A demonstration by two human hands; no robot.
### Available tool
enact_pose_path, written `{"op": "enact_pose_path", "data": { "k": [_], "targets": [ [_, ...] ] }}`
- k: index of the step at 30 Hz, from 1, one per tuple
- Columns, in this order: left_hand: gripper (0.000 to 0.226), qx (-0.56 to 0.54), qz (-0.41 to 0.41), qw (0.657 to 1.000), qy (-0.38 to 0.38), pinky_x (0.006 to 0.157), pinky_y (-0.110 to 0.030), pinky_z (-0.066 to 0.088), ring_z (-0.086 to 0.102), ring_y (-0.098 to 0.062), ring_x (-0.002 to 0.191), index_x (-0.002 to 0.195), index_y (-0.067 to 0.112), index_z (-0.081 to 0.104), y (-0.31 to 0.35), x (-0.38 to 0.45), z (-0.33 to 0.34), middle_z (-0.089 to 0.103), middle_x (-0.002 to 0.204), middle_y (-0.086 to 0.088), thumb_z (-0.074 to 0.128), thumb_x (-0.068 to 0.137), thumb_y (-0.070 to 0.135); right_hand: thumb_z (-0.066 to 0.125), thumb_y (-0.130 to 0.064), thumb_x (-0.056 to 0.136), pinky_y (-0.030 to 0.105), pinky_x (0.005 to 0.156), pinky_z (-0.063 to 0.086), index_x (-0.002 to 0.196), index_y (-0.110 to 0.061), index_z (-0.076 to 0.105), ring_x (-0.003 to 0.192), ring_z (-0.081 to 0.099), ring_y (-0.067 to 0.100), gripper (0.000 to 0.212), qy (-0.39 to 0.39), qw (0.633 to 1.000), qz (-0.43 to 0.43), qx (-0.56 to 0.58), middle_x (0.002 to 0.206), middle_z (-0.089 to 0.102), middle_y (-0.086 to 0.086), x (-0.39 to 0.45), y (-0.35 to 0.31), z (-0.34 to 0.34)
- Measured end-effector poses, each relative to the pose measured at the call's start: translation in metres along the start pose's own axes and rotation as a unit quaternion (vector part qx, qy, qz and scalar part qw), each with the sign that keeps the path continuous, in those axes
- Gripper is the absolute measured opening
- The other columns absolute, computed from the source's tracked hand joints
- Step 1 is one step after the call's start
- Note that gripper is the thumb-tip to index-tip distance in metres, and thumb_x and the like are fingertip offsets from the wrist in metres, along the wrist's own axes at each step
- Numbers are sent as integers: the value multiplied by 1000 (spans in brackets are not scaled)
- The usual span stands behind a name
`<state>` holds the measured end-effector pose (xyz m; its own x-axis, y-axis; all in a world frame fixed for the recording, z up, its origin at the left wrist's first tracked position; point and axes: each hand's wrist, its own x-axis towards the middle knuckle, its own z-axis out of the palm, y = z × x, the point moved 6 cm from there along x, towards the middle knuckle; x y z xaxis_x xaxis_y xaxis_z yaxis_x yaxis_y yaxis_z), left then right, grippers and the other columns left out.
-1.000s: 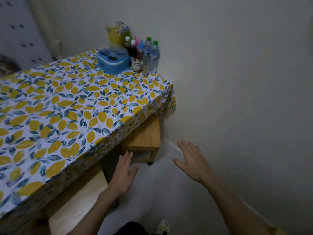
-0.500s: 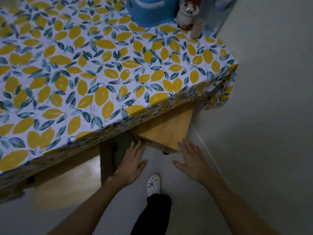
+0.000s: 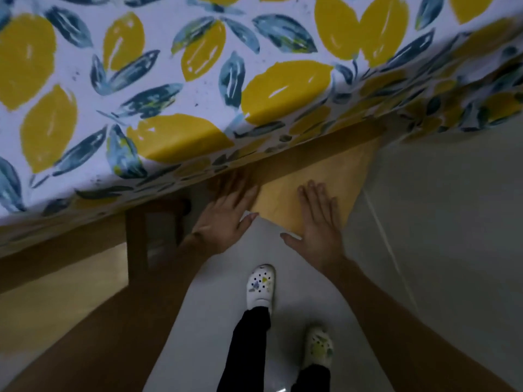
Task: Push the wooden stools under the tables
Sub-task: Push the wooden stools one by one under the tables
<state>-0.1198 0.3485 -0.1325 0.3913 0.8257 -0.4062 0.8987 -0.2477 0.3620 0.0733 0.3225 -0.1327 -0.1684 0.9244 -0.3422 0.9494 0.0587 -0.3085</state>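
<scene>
A light wooden stool (image 3: 334, 176) pokes out from under the table, its near corner pointing at me. The table wears a lemon-and-leaf cloth (image 3: 169, 89) whose hem hides the stool's far part. My right hand (image 3: 318, 222) lies flat on the stool's seat, fingers spread. My left hand (image 3: 226, 213) rests flat at the stool's left edge, its fingertips under the cloth's hem. A second wooden stool (image 3: 56, 295) sits at the lower left, partly under the table and behind my left forearm.
A pale wall (image 3: 452, 222) rises close on the right, meeting the grey floor (image 3: 215, 292) along a thin line. My two feet in white clogs (image 3: 260, 287) stand on the floor just behind the stool. A wooden table leg (image 3: 137, 244) stands between the two stools.
I have leaned down and closer to the table. Both hands have gone forward from the air in front of the stool onto its seat and left edge.
</scene>
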Motion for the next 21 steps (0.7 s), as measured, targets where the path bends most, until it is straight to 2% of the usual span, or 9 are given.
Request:
{"op": "enact_pose_path", "data": {
  "k": [3,4,6,9,10,14,21],
  "targets": [
    [64,15,-9,999,31,117,-35,-6,-9,-20,146,150,30,7,-2,6,9,4,161,-2,12,93,58,51,-68,78,51,120,5,153,-12,13,150,1,27,102,19,1000,-2,-17,163,8,10,3,4,14],
    [62,11,-6,999,44,118,-35,-7,-9,-20,146,150,31,6,-1,6,11,5,160,-2,12,94,56,48,-70,81,51,120,6,154,-12,12,150,2,26,100,28,999,-6,-28,163,9,9,3,7,18],
    [57,-16,-5,998,66,119,-36,-3,-5,-20,147,149,31,11,-1,6,15,7,159,0,18,96,50,43,-70,84,51,119,11,154,-12,12,150,4,27,96,42,996,-29,-73,162,10,10,0,13,24],
    [55,-34,-16,993,111,116,-22,-11,-4,-15,145,149,29,23,3,1,14,11,157,2,24,97,46,44,-67,85,49,119,14,154,-12,14,149,8,29,93,56,988,-67,-124,162,12,12,-5,20,30],
    [55,-35,-21,992,118,116,-21,-11,-4,-14,145,149,29,24,5,0,15,12,157,2,24,97,48,43,-66,85,49,119,15,153,-11,14,149,9,29,92,60,987,-75,-130,161,13,13,-6,22,30],
    [55,-75,-61,988,123,120,-43,4,-3,-16,148,149,35,20,20,-13,33,11,160,4,22,96,52,33,-64,88,48,118,16,154,-12,13,149,12,28,86,54,980,-117,-151,161,14,13,-16,36,27],
    [55,-131,-167,959,189,119,-37,-4,-7,-13,148,149,33,21,100,-50,79,6,160,6,27,96,48,35,-62,86,47,119,15,154,-14,14,149,12,28,86,21,948,-251,-196,161,14,11,-39,91,18]
  ]
}}
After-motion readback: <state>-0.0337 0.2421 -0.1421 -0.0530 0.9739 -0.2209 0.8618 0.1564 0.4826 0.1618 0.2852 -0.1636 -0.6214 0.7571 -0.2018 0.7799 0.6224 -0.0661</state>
